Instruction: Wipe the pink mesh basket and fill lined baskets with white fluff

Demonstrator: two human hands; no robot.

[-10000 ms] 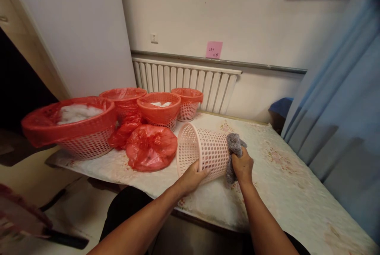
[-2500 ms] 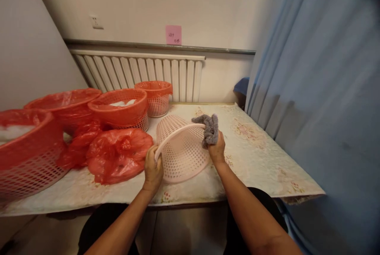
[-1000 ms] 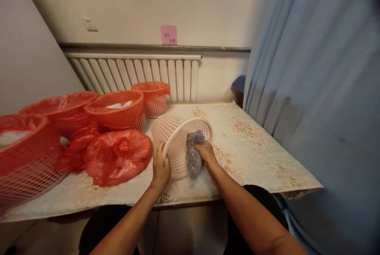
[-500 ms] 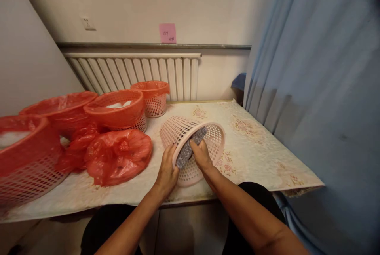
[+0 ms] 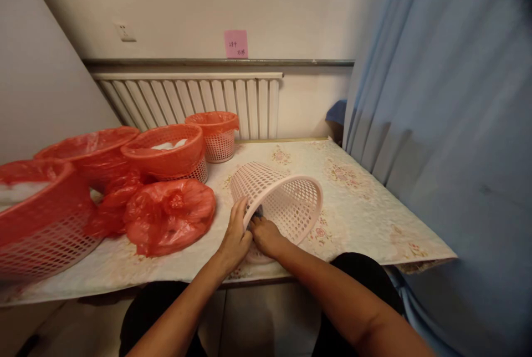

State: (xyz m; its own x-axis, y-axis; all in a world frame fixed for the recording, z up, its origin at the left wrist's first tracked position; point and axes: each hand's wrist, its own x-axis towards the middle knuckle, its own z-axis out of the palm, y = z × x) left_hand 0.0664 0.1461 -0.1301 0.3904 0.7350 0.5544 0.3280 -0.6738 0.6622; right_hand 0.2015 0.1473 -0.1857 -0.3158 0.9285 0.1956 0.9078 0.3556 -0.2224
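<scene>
A pale pink perforated plastic wastebasket (image 5: 254, 180) lies tilted on its side on the table, its mouth towards me and to the right. My left hand (image 5: 236, 235) grips the rim on the near left, fingers on the outer wall and thumb by the opening. Just inside the mouth, my right hand (image 5: 266, 235) is closed and pressed to the inner wall close to my left hand. A small dark bit of the grey cloth (image 5: 259, 212) shows above its fingers; the rest is hidden.
Left of the wastebasket lies a crumpled red plastic bag (image 5: 170, 215). Beyond it stand several baskets lined with red bags, one a small basket (image 5: 220, 146) near the radiator (image 5: 187, 99). A blue curtain (image 5: 415, 124) hangs at the right. The table (image 5: 366, 218) has a floral cover.
My right hand has moved left and down along the inside of the wastebasket, bunching the grey cloth out of sight. The wastebasket has shifted slightly right. My left hand keeps its hold on the rim.
</scene>
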